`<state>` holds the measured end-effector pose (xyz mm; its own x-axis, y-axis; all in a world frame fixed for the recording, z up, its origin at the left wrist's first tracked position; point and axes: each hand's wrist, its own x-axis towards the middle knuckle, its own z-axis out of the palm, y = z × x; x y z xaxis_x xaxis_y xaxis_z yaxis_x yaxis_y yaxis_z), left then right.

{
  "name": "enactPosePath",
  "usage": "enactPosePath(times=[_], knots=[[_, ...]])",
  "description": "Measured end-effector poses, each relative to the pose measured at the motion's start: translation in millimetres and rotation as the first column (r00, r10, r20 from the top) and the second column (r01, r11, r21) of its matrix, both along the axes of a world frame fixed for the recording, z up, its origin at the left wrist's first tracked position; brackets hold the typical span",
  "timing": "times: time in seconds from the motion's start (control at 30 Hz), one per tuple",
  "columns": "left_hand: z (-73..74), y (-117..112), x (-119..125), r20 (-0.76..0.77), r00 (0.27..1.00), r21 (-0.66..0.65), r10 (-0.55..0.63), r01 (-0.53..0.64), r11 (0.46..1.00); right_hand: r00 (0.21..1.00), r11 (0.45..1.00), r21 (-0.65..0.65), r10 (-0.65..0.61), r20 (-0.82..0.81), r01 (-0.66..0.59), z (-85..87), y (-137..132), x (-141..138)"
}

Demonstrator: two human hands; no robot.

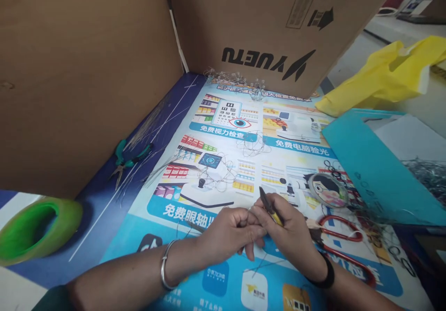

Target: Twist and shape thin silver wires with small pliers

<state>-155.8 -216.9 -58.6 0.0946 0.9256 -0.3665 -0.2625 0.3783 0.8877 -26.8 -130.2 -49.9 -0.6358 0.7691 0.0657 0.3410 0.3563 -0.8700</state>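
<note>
Both hands meet low centre over the printed poster [299, 139] on the tabletop. Right hand [291, 232] is closed around small pliers [270, 207], yellow grip, dark tip pointing up and away. Left hand [228, 234] has fingers curled, pinching what looks like thin wire [256, 206] at the plier tip; too fine to be sure. Red-handled scissors [343, 236] lie just right of the hands. Green pliers [129, 158] and green tape roll [38, 227] sit well left.
</note>
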Motion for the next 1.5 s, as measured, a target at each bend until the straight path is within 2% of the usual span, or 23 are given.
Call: enactPosePath(times=[0.23, 0.43, 0.6, 0.67, 0.8, 0.9, 1.07, 1.23, 1.5], knots=[[-5.2, -4.2, -0.7, -0.04, 0.999, 0.038, -0.013, 0.015, 0.999, 0.998, 0.972, -0.231, 0.032, -0.047, -0.042, 3.0, -4.0, 0.8], [-1.9, -4.0, -2.9, -0.129, 0.991, 0.054, -0.025, 0.032, 0.998, 0.998, 0.965, -0.259, 0.025, -0.061, -0.04, 4.9, -0.9, 2.1], [1.1, -2.7, -2.9, -0.155, 0.987, 0.065, -0.035, 0.046, 0.997, 0.988, 0.907, -0.409, 0.042, -0.151, -0.102, -1.6, -1.0, 5.2], [2.1, -1.8, -2.9, -0.153, 0.987, 0.057, -0.042, 0.051, 0.997, 0.989, 0.918, -0.385, 0.04, -0.144, -0.093, -2.0, -1.6, 5.6], [4.6, -2.6, -4.8, -0.049, 0.998, 0.071, -0.032, 0.036, 0.997, 0.999, 0.989, -0.15, -0.008, -0.035, 0.003, 2.2, -0.7, 5.8], [6.4, -6.2, -6.6, 0.011, 1.0, 0.119, -0.013, 0.011, 0.993, 0.999, 0.997, -0.058, -0.05, -0.01, 0.049, 4.4, 2.3, 6.9], [3.4, -10.5, -6.8, -0.124, 0.988, 0.124, 0.09, -0.075, 0.989, 0.996, 0.996, -0.021, -0.084, 0.009, 0.084, 2.3, 6.6, 9.0], [0.2, -10.2, -5.5, -0.179, 0.98, 0.148, 0.093, -0.067, 0.987, 1.0, 0.999, -0.03, -0.021, 0.009, 0.022, 1.4, 7.5, 12.3], [2.7, -10.3, -7.6, -0.029, 0.971, 0.178, 0.236, -0.228, 0.957, 0.981, 0.982, -0.104, 0.169, 0.097, -0.159, -0.9, 18.3, 16.9]])
